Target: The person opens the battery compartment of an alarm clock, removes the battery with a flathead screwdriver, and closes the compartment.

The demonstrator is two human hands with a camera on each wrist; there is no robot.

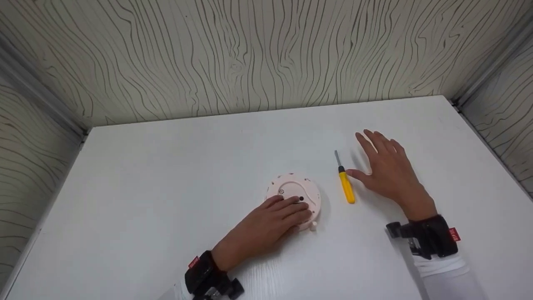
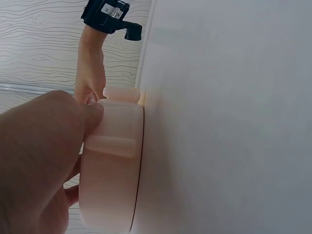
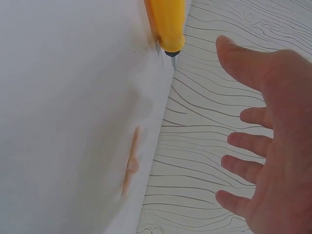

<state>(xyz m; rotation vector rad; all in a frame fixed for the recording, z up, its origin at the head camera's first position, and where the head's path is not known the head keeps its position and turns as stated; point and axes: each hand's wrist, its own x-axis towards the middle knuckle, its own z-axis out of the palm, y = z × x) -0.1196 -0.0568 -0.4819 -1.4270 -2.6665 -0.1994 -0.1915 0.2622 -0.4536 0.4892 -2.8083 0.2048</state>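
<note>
A round, pale pink device (image 1: 315, 196) lies on the white table, with a curved groove, a cluster of small holes and a dark dot on its upper face. My left hand (image 1: 264, 227) rests on that face, its fingers laid across the near part; the thumb is hidden in the head view. From the left wrist, the device's side wall (image 2: 109, 183) shows small protruding parts. To its right is a screwdriver (image 1: 347, 187) with a yellow handle and black collar, its metal shaft pointing away. Beside the screwdriver, my right hand (image 1: 389, 175) is held with fingers spread, holding nothing.
The white table (image 1: 166, 179) meets a wood-grain patterned wall (image 1: 250, 54) at its back edge. More patterned panels (image 1: 29, 179) flank it left and right. Each wrist carries a black strapped camera (image 1: 435, 237).
</note>
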